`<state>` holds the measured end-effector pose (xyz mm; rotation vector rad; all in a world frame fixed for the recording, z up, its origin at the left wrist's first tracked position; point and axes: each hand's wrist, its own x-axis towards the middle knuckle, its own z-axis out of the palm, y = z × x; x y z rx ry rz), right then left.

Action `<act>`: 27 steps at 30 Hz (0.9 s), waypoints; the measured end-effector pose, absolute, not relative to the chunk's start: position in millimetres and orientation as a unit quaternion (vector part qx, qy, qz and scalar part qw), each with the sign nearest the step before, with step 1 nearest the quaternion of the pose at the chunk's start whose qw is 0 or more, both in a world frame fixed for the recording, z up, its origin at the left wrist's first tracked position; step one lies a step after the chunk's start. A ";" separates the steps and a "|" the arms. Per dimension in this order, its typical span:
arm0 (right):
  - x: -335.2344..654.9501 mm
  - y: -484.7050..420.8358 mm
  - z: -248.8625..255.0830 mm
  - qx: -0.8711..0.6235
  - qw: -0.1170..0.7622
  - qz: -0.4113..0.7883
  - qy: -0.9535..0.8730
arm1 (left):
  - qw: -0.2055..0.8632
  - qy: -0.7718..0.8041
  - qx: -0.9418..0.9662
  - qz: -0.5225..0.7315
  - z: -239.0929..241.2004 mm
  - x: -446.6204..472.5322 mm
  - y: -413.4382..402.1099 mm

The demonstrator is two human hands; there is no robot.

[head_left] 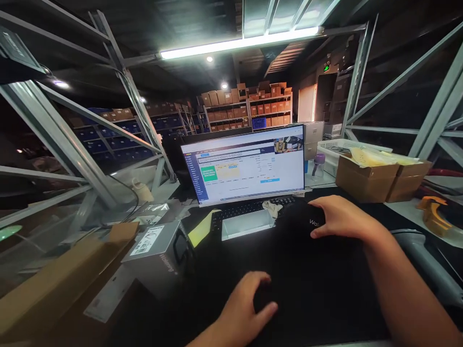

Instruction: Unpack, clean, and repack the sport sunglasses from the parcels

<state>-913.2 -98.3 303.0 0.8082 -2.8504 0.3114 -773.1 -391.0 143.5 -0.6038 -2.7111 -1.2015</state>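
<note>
My right hand (338,217) is wrapped round a black item (302,221) with white lettering starting "Wa"; its dark outline merges with the black desk mat (300,299), so its full shape is hard to make out. Nearer to me, my left hand (249,303) hovers low over the mat, thumb and fingers curved and apart, with nothing visible between them. To its left stands a grey box (155,260) with a white label on top and a dark product picture on its side. A shallow pale open tray (248,226) lies in front of the keyboard (235,210).
A monitor (246,168) stands behind the keyboard. Left lie a yellow paper (202,229) and a long cardboard box (65,274). On the right are cardboard boxes (369,180), a white basket (329,161), a tape dispenser (436,217) and a grey handheld device (430,260).
</note>
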 end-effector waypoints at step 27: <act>-831.1 -194.4 279.2 0.528 0.175 0.261 -0.789 | 0.275 -0.869 -0.304 -0.278 169.7 -781.8 -429.3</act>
